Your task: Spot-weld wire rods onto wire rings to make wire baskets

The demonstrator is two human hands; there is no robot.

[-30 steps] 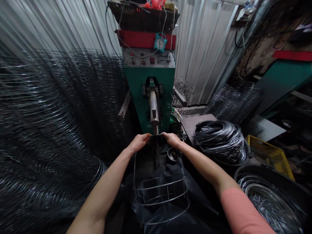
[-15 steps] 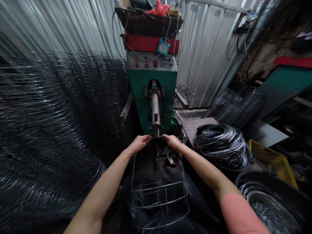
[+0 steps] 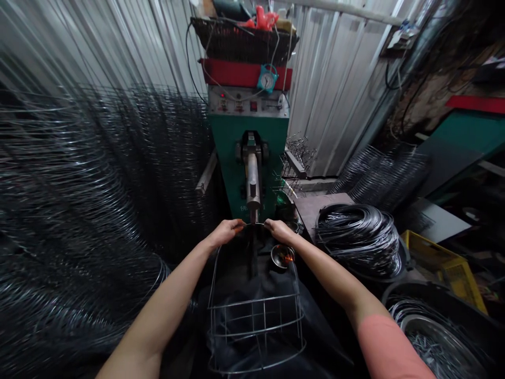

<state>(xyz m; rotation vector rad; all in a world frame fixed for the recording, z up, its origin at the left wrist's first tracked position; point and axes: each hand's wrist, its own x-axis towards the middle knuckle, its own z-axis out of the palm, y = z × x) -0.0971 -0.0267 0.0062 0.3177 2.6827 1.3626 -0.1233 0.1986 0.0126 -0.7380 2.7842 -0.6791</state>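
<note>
My left hand (image 3: 224,233) and my right hand (image 3: 279,231) both grip the top wire of a welded steel-wire cage (image 3: 256,326), holding it under the electrode of a green spot-welding machine (image 3: 248,158). The wire between my hands lies right at the tip of the metal electrode (image 3: 253,189). The cage hangs down towards me, its hoops and uprights in front of a dark apron (image 3: 252,310). A small metal bowl (image 3: 282,257) sits just below my right hand.
Huge stacks of wire hoops (image 3: 87,184) fill the left side. To the right are a coil of black wire (image 3: 359,239), a yellow crate (image 3: 445,266) and a dark tub of wire pieces (image 3: 434,337). Corrugated metal sheeting (image 3: 335,89) stands behind the machine.
The sparks seen under the electrode half a second ago are gone. My view has shifted slightly, and the cage hangs in much the same place between my hands.
</note>
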